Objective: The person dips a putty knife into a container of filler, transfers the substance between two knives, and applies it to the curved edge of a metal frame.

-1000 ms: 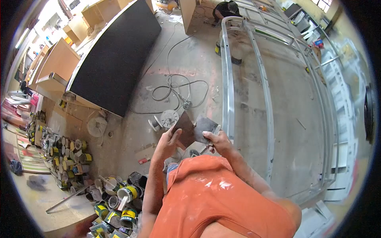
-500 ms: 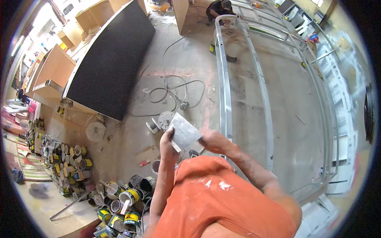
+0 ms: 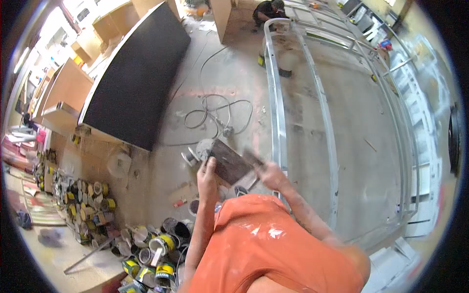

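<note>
While the person is standing over the floor (image 3: 234,83), the left hand (image 3: 207,178) is pinching a scraper (image 3: 229,161) by its lower left corner, thumb on the dark face and fingers behind it. That blade is sitting in front of the chest, tilted, just above the orange shirt (image 3: 273,249). A second blade (image 3: 253,157) is lying against the scraper's right edge, held by the right hand (image 3: 273,177); this hand is blurred, so it seems closed around the tool, though the exact grip cannot be told.

Judging by the two edges meeting, the step in hand is probably one blade being drawn across the other to clean it off. A next stroke would call for the left hand holding its blade firm while the right one is keeping a flat, even angle, since a slip could bring an edge onto the fingers.

Below the hands, cans (image 3: 156,249) are crowding the floor's near left part, a cable (image 3: 215,110) is coiling in the middle, and a metal frame (image 3: 312,97) is lying along the right side. Another person (image 3: 266,9) is crouching at the frame's far end, and a black panel (image 3: 139,73) is lying to the left.
</note>
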